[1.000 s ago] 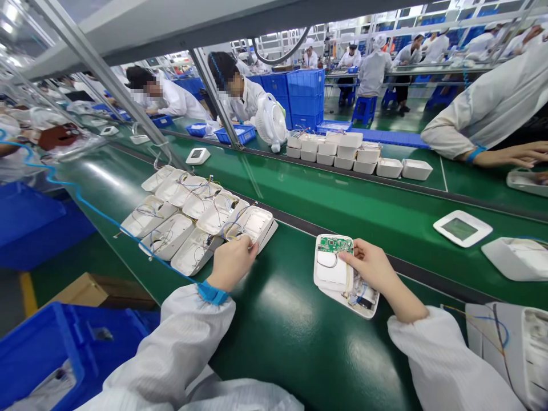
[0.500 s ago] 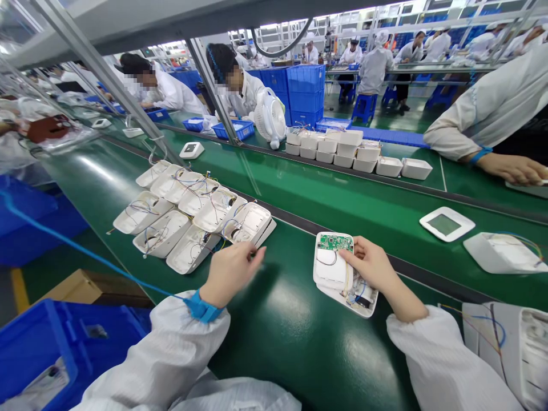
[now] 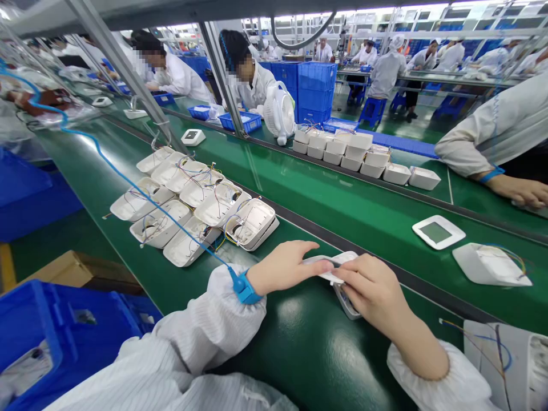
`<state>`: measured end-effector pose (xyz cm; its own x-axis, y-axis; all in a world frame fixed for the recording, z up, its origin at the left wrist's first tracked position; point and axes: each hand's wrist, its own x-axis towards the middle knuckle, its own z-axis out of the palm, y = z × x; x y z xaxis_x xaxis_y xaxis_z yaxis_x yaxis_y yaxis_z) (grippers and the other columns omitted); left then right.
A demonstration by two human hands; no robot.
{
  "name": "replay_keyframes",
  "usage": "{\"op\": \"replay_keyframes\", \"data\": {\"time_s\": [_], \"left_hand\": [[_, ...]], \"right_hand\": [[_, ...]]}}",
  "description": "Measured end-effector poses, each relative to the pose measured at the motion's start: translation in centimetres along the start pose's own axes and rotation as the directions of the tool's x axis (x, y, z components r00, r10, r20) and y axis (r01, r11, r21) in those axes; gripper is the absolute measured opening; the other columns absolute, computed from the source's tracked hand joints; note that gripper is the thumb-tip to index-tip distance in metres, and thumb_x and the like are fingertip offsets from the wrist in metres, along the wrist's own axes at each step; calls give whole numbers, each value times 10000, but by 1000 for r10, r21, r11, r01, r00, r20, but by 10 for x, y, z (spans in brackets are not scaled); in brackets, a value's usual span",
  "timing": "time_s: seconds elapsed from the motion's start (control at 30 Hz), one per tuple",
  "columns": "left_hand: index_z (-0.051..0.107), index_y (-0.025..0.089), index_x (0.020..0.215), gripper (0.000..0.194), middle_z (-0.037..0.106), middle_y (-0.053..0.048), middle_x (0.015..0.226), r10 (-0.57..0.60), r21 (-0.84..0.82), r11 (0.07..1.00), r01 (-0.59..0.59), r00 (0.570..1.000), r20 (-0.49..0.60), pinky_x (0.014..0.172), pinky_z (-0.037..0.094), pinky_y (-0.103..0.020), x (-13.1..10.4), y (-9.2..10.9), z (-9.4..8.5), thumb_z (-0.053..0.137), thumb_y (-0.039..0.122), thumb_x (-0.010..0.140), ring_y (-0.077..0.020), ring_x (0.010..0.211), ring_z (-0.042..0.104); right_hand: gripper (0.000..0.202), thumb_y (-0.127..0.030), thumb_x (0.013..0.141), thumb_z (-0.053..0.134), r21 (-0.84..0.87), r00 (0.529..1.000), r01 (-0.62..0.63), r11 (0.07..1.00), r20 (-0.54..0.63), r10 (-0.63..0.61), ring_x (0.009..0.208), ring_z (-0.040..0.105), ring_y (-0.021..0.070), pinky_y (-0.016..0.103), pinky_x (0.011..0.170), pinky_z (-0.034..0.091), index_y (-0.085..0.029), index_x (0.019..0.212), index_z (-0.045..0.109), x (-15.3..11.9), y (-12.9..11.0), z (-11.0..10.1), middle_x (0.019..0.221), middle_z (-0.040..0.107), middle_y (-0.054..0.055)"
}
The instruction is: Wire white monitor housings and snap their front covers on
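My right hand [image 3: 377, 288] pinches a white plastic front cover [image 3: 327, 275], which is tilted nearly edge-on; its circuit board side is hidden from view. Beneath that hand, a white housing [image 3: 347, 302] shows partly, its inside mostly covered by my fingers. My left hand [image 3: 285, 265], with a blue strap at the wrist, reaches to the cover's left end. Its thumb lies against the near edge, while the index finger stretches out above, apart from the thumb.
Several open white housings [image 3: 184, 231] with loose wires lie grouped at left. A display cover [image 3: 440, 233] and a wired housing [image 3: 488, 265] sit at right, more housings [image 3: 492, 354] lower right. A blue bin [image 3: 68, 319] stands lower left. A co-worker's hand [image 3: 520, 187] rests at far right.
My left hand has moved right, from beside the grouped housings to the cover. My right hand has tipped the cover from face-up to nearly edge-on. The view has shifted slightly.
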<state>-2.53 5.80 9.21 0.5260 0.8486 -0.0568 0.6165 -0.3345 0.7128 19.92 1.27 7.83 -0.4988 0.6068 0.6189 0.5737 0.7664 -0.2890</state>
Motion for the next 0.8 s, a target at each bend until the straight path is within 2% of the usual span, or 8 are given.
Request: {"op": "replay_keyframes", "data": {"time_s": [0.23,0.33,0.4,0.5,0.57,0.6,0.7,0.8], "left_hand": [[337,176,1493,997,627,-173,1256,117,72,990,-124,988,100,925,491,-433,-2,-10,28,722,632,694,-340,1111,634],[277,172,1509,865,549,-182,1332,171,37,984,-173,984,43,1039,437,-487,-2,-25,47,660,468,793,-331,1227,548],[225,169,1517,924,460,-186,1416,212,48,977,-209,976,-53,1107,385,-499,-5,-37,59,678,314,725,-333,1305,468],[179,170,1514,1031,367,-187,1475,225,98,973,-210,956,-186,1145,342,-525,-9,-52,70,658,176,601,-354,1365,387],[146,174,1512,1049,335,-192,1488,258,131,963,-234,941,-219,1162,295,-572,-10,-58,74,631,149,583,-375,1394,345],[128,178,1513,1050,326,-195,1490,283,149,956,-254,933,-222,1171,257,-603,-11,-59,74,619,140,585,-386,1410,322],[116,201,1514,1013,314,-196,1485,378,178,922,-343,897,-230,1171,162,-676,-10,-59,71,604,147,628,-409,1443,268],[116,211,1523,977,306,-198,1480,463,32,881,-472,846,-264,1149,281,-627,-8,-56,70,632,240,693,-395,1421,306]], "right_hand": [[221,-137,942,484,-103,974,109,989,210,-86,808,597,202,366,731,480,-192,1002,690,-3,-4,21,881,702,78],[262,-180,927,519,-93,959,-18,996,281,44,1055,606,248,424,884,491,-218,1148,654,-3,3,7,1146,679,109],[360,-282,928,546,-202,932,-212,956,254,260,1161,585,288,449,922,486,-208,1277,591,-5,15,-9,1301,612,146],[371,-397,935,527,-491,728,-501,713,206,654,889,686,307,404,716,504,-162,1193,652,-12,34,-26,1043,715,182],[277,-356,924,538,-575,575,-509,640,325,751,733,688,284,356,618,456,-184,1049,716,-15,41,-26,849,737,146],[232,-304,917,539,-557,541,-485,674,415,732,719,687,271,337,606,439,-206,1000,731,-15,43,-22,817,739,123],[260,-173,900,508,-377,605,-400,835,576,550,770,689,220,291,628,425,-258,973,743,-11,39,-6,857,751,64],[273,-134,891,511,-266,695,-301,916,596,402,770,675,189,274,646,426,-248,989,739,-6,32,7,871,745,46]]}}
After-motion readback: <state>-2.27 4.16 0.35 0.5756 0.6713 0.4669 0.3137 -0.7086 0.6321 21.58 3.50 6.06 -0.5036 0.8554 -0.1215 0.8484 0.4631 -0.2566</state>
